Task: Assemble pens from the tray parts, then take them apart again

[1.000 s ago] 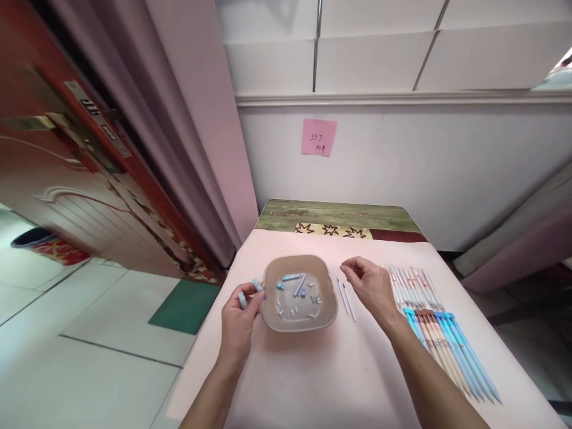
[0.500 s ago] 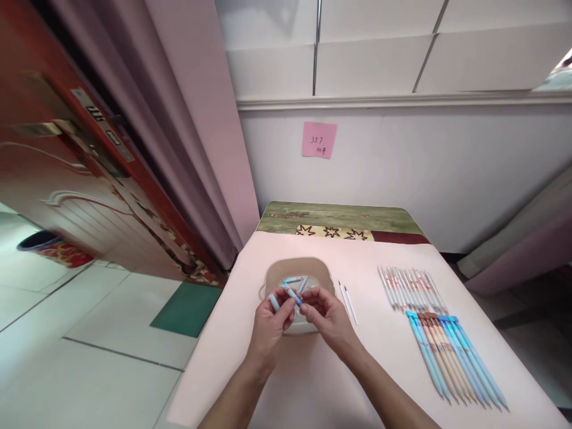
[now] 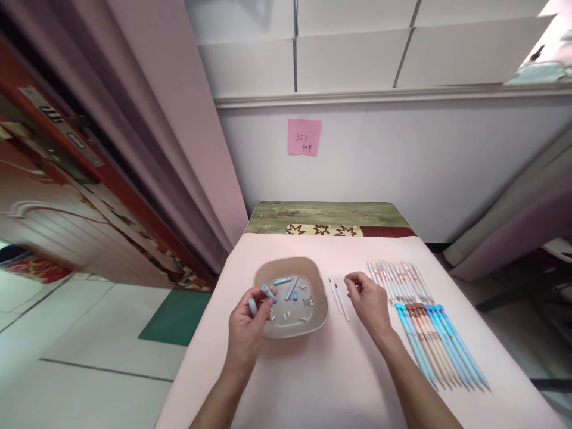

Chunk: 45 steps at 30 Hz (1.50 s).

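My left hand [image 3: 247, 317] is closed over the left side of a beige plastic basin [image 3: 325, 310]. It holds two light-blue pen barrel pieces, one pen barrel [image 3: 269, 292] pointing up past the fingertips and a shorter piece [image 3: 252, 307] between the fingers. Right of the basin, my right hand [image 3: 369, 301] has its fingers curled and the thumb against them; whatever they hold, if anything, is hidden. Two thin white pen refills [image 3: 342, 301] lie just left of its fingertips. In the basin are blue pen barrels [image 3: 292, 288], a small blue piece [image 3: 295, 295] and several tiny pale parts [image 3: 308, 302].
On the right of the pink-covered table [image 3: 295, 381] lies a row of blue and beige pens [image 3: 440, 348]. Behind them is a row of white refills [image 3: 400, 281]. A pink note [image 3: 304, 137] sticks to the wall; a door [image 3: 58, 196] stands at the left.
My hands have come apart. The right one has moved right, off the barrel and over beside the refills; the left keeps the barrel pieces. The view has shifted slightly right.
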{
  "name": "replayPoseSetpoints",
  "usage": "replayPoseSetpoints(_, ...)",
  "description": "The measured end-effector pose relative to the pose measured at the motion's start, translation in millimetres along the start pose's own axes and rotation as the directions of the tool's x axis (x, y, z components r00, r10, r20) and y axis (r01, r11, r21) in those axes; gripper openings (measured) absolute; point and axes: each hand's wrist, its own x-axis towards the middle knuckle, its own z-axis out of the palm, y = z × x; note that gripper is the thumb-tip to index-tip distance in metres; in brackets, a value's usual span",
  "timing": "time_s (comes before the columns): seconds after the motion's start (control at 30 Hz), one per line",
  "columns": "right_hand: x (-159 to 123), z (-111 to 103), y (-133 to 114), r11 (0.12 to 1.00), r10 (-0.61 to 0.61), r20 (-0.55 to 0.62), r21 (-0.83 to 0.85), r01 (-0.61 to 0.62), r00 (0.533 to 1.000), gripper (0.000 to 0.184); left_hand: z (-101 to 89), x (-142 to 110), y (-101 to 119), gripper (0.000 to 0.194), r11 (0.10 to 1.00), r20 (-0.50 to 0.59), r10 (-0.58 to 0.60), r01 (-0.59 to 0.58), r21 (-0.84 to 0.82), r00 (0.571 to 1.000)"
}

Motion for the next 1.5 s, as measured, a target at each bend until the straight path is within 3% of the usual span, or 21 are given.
replayPoseSetpoints(0.07, 7.8, -3.4, 19.2, 0.936, 0.073, 0.131, -0.350, -0.023, 0.989, 0.020, 1.5, 1.0, -0.8, 0.028, 0.999, -0.005, 0.017, -0.017, 0.041, 1.000)
replayPoseSetpoints(0.13, 8.3, 2.3, 30.2, 0.860, 0.155, 0.227, -0.510, -0.018, 0.961, 0.017, 6.6, 0.9, -2.6, 0.029, 0.998, 0.003, 0.009, -0.009, 0.069, 1.000)
replayPoseSetpoints(0.33, 2.6, 28.6, 32.4, 0.809, 0.230, 0.252, -0.586, -0.040, 0.940, 0.018, 17.2, -2.1, -4.4, 0.027, 0.996, 0.055, -0.001, -0.004, 0.091, 0.998)
replayPoseSetpoints(0.53, 10.3, 18.5, 31.6, 0.814, 0.213, 0.240, -0.580, -0.036, 0.947, 0.018, 14.3, -6.1, 0.8, 0.022, 0.995, 0.062, 0.033, -0.039, 0.093, 0.998)
replayPoseSetpoints(0.63, 11.7, -1.2, 20.0, 0.927, 0.152, 0.204, -0.369, -0.068, 0.967, 0.017, 16.2, -7.7, 0.2, 0.021, 0.993, 0.089, 0.046, -0.055, 0.102, 0.995)
replayPoseSetpoints(0.7, 8.7, -15.6, 0.8, 0.996, 0.092, 0.186, 0.002, -0.094, 0.978, 0.017, 20.4, -9.0, -0.2, 0.020, 0.993, 0.107, 0.044, -0.055, 0.102, 0.993)
replayPoseSetpoints(0.77, 2.0, -27.2, -26.9, 0.919, -0.016, 0.185, 0.390, -0.059, 0.983, 0.025, 26.3, -11.2, 0.9, 0.020, 0.994, 0.135, 0.040, -0.054, 0.099, 0.990)
replayPoseSetpoints(0.87, -11.3, -33.9, -70.4, 0.753, -0.165, 0.219, 0.658, -0.021, 0.962, 0.028, 34.3, -16.1, 5.8, 0.020, 0.994, 0.199, 0.045, -0.065, 0.092, 0.979)
replayPoseSetpoints(0.97, -20.7, -28.5, -95.9, 0.681, -0.239, 0.234, 0.732, -0.009, 0.942, 0.026, 35.8, -21.2, 10.9, 0.019, 0.993, 0.235, 0.057, -0.079, 0.088, 0.970)
replayPoseSetpoints(1.07, -23.2, -18.7, -100.0, 0.668, -0.283, 0.225, 0.744, 0.023, 0.932, 0.023, 31.1, -24.9, 13.2, 0.018, 0.987, 0.228, 0.081, -0.110, 0.117, 0.970)
replayPoseSetpoints(1.37, -30.9, -16.8, -98.1, 0.810, -0.361, 0.192, 0.549, 0.204, 0.913, 0.013, 29.6, -29.0, 12.1, 0.016, 0.984, 0.261, 0.093, -0.128, 0.121, 0.961)
replayPoseSetpoints(1.5, -34.6, -16.1, -97.6, 0.838, -0.365, 0.221, 0.501, 0.216, 0.905, 0.009, 30.9, -29.7, 11.5, 0.016, 0.984, 0.274, 0.090, -0.128, 0.123, 0.958)
